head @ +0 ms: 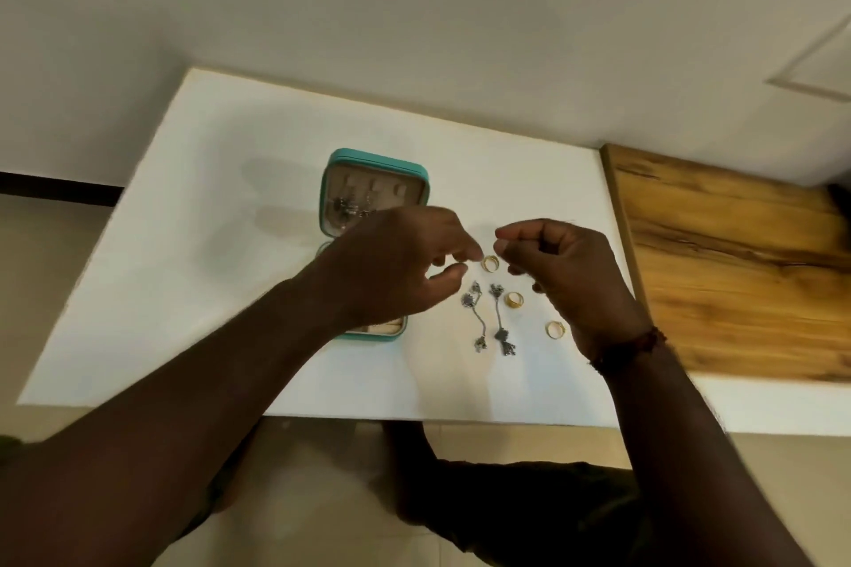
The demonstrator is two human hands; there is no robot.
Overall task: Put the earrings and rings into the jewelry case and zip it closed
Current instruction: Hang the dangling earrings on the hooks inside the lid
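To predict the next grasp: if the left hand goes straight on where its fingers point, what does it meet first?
Most likely the farthest gold ring, just beyond the fingertips of the left hand; depth is unclear.

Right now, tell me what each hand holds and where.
No hold shows: left hand reaches beside the farthest gold ring; right hand is curled, contents cannot be told.

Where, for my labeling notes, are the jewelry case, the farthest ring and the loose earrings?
jewelry case [377, 161]: head view, teal lid rim.
farthest ring [484, 264]: head view, gold band.
loose earrings [498, 318]: head view, right one's chain.
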